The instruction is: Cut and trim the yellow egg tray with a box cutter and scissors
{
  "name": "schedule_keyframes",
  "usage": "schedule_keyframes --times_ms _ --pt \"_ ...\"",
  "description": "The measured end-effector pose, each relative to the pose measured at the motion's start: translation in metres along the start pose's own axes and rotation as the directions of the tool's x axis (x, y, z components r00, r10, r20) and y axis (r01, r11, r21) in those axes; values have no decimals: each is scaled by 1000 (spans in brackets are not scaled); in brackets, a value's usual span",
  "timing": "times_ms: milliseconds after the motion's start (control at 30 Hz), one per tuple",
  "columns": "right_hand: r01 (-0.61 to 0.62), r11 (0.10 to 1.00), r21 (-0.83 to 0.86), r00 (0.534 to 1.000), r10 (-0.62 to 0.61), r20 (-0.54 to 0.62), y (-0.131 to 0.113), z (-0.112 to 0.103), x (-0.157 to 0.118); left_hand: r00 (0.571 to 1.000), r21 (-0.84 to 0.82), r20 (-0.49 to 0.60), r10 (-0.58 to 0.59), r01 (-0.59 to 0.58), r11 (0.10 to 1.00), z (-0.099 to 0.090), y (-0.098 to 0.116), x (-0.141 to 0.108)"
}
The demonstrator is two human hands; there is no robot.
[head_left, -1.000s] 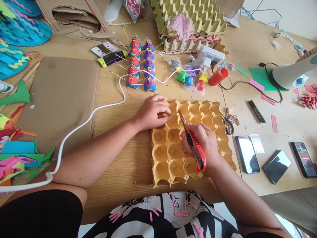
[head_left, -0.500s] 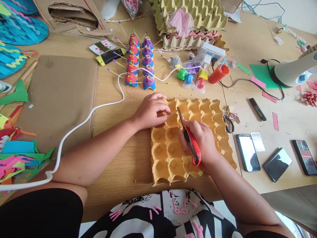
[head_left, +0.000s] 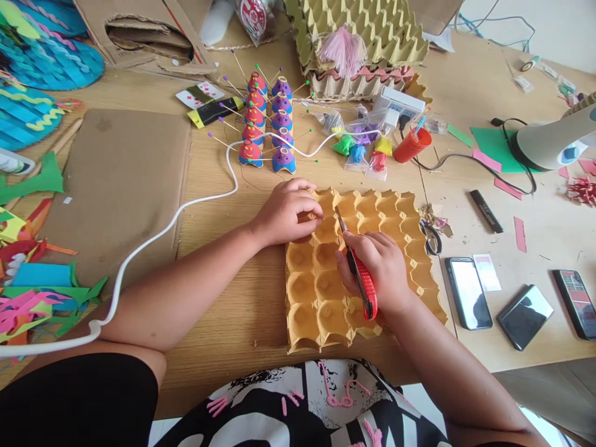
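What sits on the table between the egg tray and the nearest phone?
Head view: black-handled scissors lie beside the egg tray, with paper scraps; bare wood reaches the phone.

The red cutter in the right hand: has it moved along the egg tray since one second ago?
Yes, slightly. The red cutter has slid toward the tray's far edge: its handle end has left the near edge of the egg tray, while the right hand still grips it.

The yellow egg tray (head_left: 395,214) lies flat on the tabletop, cups facing up. The red utility knife (head_left: 361,279) is tilted, its blade touching the tray's middle.
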State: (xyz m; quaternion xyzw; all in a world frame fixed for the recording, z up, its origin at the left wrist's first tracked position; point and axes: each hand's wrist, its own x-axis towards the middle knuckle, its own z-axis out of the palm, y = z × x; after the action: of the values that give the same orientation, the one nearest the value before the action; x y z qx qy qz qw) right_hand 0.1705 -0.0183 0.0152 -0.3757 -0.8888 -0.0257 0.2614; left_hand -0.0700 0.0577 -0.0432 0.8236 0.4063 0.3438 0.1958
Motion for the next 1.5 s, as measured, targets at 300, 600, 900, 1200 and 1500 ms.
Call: schedule_keyframes --times_ms 300,600,900,1200,1500 --pt "-15 1000 12 999 15 33 -1 1 1 1000 1 -10 7 -7 1000 0 0 0" --pt "17 1000 4 1000 -17 -9 0 -2 0 1000 -4 -20 14 -15 1000 0 0 0" --pt "-3 999 -32 999 4 31 0 -1 0 1000 2 -5 -6 6 1000 0 1 0" --pt "-82 996 35 997 81 8 2 5 -2 1000 10 3 -20 20 1000 0 1 0" --pt "-174 983 51 981 169 96 -2 -14 6 1000 -4 -16 0 0 1000 2 0 -1"
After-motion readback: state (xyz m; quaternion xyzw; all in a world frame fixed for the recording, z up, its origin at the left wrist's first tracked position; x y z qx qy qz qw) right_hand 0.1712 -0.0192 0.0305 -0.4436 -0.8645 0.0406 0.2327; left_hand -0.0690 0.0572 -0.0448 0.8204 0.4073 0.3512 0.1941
